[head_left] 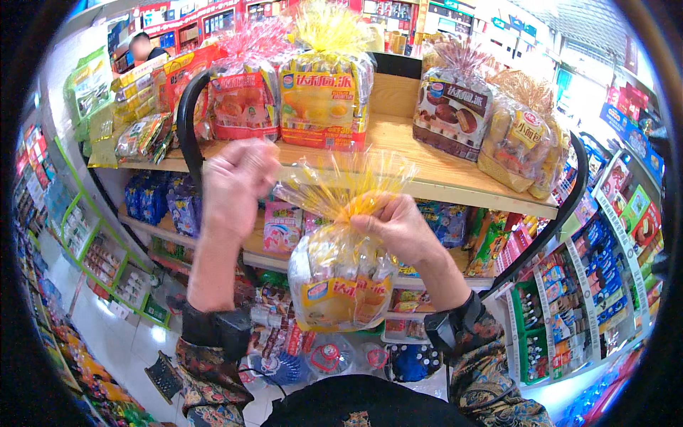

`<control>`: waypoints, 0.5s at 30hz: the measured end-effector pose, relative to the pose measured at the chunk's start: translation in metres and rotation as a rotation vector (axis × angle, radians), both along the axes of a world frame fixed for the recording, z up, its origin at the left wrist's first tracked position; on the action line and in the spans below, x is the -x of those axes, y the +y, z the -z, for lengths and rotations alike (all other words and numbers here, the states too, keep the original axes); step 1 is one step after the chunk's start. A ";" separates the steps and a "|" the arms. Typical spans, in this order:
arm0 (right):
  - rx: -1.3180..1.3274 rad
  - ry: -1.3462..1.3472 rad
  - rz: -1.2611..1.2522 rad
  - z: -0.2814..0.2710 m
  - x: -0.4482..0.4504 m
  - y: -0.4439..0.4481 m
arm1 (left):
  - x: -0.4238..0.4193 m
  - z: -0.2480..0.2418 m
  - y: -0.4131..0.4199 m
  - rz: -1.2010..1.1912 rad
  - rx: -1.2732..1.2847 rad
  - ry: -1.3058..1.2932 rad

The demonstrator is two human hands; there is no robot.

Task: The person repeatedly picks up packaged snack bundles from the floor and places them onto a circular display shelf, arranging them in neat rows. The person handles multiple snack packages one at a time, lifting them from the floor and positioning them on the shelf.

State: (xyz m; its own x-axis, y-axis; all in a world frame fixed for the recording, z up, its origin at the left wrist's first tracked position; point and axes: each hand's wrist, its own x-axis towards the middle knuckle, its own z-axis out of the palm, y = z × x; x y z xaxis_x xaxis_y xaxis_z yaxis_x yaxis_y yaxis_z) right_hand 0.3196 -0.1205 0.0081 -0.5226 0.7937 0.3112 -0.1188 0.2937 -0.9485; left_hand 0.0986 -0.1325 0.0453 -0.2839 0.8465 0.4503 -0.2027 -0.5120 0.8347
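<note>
My right hand (392,224) grips the gathered neck of a clear plastic bag of wrapped pies (341,293). The bag's yellow cellophane top fans out above my fingers, and its body hangs upright in front of the wooden shelf (395,133). To the left, my left hand (240,176) is raised, blurred, with the fingers curled in and nothing visible in them. It is apart from the bag and overlaps the curved black rail (189,117) in view. Behind, a yellow-topped pie bag (325,101) stands on the shelf beside a pink-topped bag (245,101).
A brown-topped pie bag (453,112) and a bag of small breads (520,144) stand at the shelf's right. Another black rail (576,181) curves there. Lower shelves hold blue snack packs (147,197). A snack rack (581,267) flanks the right. A person (144,50) is at far left.
</note>
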 end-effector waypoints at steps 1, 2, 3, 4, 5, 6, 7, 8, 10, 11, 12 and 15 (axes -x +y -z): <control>-0.008 0.012 0.006 -0.004 -0.001 0.001 | 0.022 -0.004 0.009 0.036 -0.112 -0.063; -0.043 -0.046 0.047 -0.009 -0.003 0.004 | 0.037 -0.005 0.010 0.085 -0.166 -0.082; 0.011 0.036 0.036 -0.013 -0.002 0.007 | 0.045 -0.008 0.009 0.138 -0.226 -0.101; 0.031 0.079 0.043 -0.015 -0.003 0.010 | 0.040 -0.008 0.000 0.119 -0.139 -0.030; 0.051 0.123 0.053 -0.018 -0.006 0.013 | 0.041 0.002 -0.001 0.189 -0.083 0.046; 0.088 0.180 0.039 -0.022 -0.002 0.018 | 0.044 0.016 -0.005 0.231 -0.066 0.100; 0.122 0.237 0.035 -0.027 -0.001 0.019 | 0.044 0.031 -0.009 0.284 -0.053 0.154; 0.160 0.293 0.035 -0.030 -0.001 0.021 | 0.045 0.051 -0.010 0.328 -0.010 0.179; 0.164 0.338 0.058 -0.038 -0.001 0.024 | 0.043 0.085 -0.019 0.424 0.080 0.232; 0.164 0.360 0.078 -0.043 -0.005 0.024 | 0.037 0.100 -0.026 0.487 0.143 0.143; 0.150 0.308 0.110 -0.047 -0.008 0.025 | 0.033 0.112 -0.035 0.547 0.205 0.059; 0.171 0.328 0.114 -0.056 0.001 0.021 | 0.020 0.158 -0.051 0.684 0.192 -0.144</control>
